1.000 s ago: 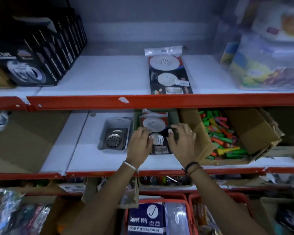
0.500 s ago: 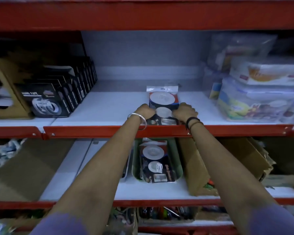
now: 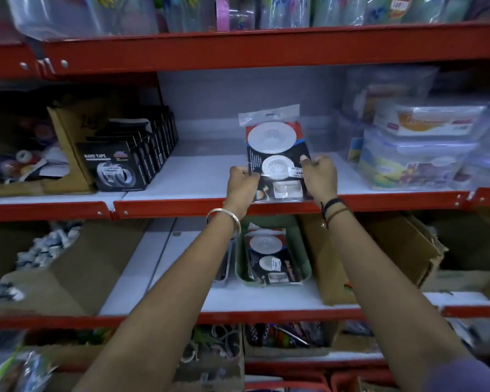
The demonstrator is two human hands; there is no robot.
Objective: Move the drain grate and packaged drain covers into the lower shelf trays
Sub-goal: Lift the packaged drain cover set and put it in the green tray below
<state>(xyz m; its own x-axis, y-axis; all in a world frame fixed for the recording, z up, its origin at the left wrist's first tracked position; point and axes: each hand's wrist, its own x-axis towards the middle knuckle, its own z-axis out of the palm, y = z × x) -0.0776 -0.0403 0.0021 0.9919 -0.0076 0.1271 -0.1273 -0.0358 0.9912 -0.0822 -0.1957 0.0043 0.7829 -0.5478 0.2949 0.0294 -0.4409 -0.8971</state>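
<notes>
Packaged drain cover [image 3: 275, 162] is gripped by both hands at frame centre, tilted up off the middle shelf [image 3: 198, 179], long axis near vertical in frame, hang-tab uppermost; lower edge sits at the red shelf lip. Left hand [image 3: 242, 183] is pinched on the left edge, right hand [image 3: 320, 176] on the right edge, thumb over the front; both clenched on the pack. Target is the green tray [image 3: 303, 274] directly below in frame, 1 shelf down, already loaded with 1 matching pack [image 3: 272, 260] laid with its long axis front to back. So the move is judged as pull out past the lip, then straight down and in, with the pack laid flat along that same axis. Both hands are about equally near; right is slightly closer to the tray centre. A grey tray [image 3: 224, 274] is mostly hidden behind the left forearm; its contents cannot be told. Versus 0.5 s ago: the pack lay flat on the shelf under both hands, now it is raised and tipped toward the camera; hands have shifted to its lower half
</notes>
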